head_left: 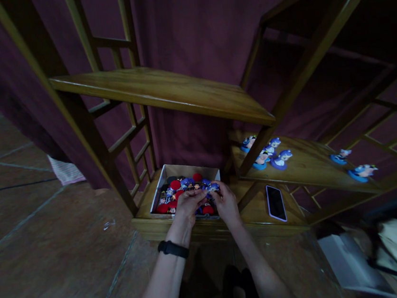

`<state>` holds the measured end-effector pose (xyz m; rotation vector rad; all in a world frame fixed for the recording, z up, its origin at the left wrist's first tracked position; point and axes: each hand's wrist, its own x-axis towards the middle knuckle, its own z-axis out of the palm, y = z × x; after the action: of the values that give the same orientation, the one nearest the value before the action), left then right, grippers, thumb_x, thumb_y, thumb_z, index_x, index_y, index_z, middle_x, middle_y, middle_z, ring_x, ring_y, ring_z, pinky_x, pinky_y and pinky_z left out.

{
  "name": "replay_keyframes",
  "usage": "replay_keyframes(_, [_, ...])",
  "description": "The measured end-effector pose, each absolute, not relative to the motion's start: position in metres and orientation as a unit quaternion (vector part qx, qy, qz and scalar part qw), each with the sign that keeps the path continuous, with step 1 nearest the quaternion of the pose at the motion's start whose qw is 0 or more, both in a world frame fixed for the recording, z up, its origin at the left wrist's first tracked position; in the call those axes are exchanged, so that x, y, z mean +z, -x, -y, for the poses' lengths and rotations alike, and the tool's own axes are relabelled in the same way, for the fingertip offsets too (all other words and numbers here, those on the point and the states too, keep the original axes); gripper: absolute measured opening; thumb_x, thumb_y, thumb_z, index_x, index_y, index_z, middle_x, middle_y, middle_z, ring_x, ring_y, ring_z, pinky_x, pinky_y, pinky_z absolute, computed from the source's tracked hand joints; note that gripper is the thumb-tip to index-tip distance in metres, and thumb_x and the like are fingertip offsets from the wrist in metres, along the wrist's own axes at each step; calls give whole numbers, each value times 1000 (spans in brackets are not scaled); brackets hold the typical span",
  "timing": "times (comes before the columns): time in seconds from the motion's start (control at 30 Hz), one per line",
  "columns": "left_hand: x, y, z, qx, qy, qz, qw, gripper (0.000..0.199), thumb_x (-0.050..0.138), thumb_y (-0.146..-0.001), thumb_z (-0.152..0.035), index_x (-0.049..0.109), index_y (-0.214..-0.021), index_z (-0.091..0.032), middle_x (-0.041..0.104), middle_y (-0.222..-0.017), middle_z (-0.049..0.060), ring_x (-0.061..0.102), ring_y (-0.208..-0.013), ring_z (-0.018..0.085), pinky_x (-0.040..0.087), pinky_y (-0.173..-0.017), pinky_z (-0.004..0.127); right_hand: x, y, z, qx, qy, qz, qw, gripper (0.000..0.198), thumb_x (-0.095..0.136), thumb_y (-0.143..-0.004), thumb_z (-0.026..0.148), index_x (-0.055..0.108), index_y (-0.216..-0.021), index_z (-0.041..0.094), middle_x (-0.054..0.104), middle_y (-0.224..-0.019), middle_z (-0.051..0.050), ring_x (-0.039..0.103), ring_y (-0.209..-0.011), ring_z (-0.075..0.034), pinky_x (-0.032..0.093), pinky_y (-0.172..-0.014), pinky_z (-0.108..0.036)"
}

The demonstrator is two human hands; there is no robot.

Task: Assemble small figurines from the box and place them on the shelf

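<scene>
My left hand (190, 202) and my right hand (226, 201) meet over the right side of an open cardboard box (158, 190). Between their fingertips is a small blue-purple figurine (211, 187), and both hands pinch it. Below and to the left, the box is filled with several small figurines, some with red round bases (176, 185) and others blue or dark. The palms hide part of the box's near right corner. A black band (173, 249) circles my left wrist.
The box stands on the low wooden shelf (249, 215) of a display rack. An upper board (163, 88) lies above it. To the right is a phone (275, 203), with several figurines (281, 158) on a raised shelf. A grey box (351, 260) sits on the floor.
</scene>
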<state>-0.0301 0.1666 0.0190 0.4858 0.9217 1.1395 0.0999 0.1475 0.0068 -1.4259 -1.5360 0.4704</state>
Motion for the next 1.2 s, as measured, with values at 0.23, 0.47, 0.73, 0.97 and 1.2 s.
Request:
replay_keyframes(0.23, [7,16,-166,556,-227,-457,656,19,77,-48,-14,65,-62,-10,62,-53,0,56,-49,9,45,-53,20,1,-95,-148,173,603,619,473,31,49,-80,23,55,-111,24,62,-106,-6,57,-98,-21,44,-86,-33])
replay_keyframes(0.47, [-2,17,-171,538,-162,-437,702,13,72,-56,-5,62,-62,-10,63,-56,2,59,-50,11,49,-53,22,-7,-97,-152,236,573,606,499,40,53,-78,26,54,-118,25,64,-104,-5,60,-88,-18,47,-83,-32])
replay_keyframes(0.73, [8,22,-168,497,-133,-423,746,21,68,-63,1,62,-78,-12,66,-65,3,63,-56,12,54,-59,23,-2,-104,-154,459,512,440,578,34,61,-71,35,65,-103,22,66,-105,-3,59,-94,-18,45,-86,-32])
replay_keyframes(0.97, [15,22,-164,501,-175,-396,749,24,70,-64,-2,64,-84,-13,67,-72,5,64,-63,12,55,-65,25,-2,-103,-150,529,466,400,586,37,67,-65,34,65,-99,20,69,-96,-3,61,-85,-18,48,-78,-31])
replay_keyframes(1.2, [16,21,-163,521,-198,-389,734,25,74,-58,-4,65,-81,-12,66,-70,4,63,-63,12,53,-65,25,6,-105,-146,504,466,432,585,32,66,-66,32,65,-96,20,69,-93,-3,61,-84,-17,49,-77,-31])
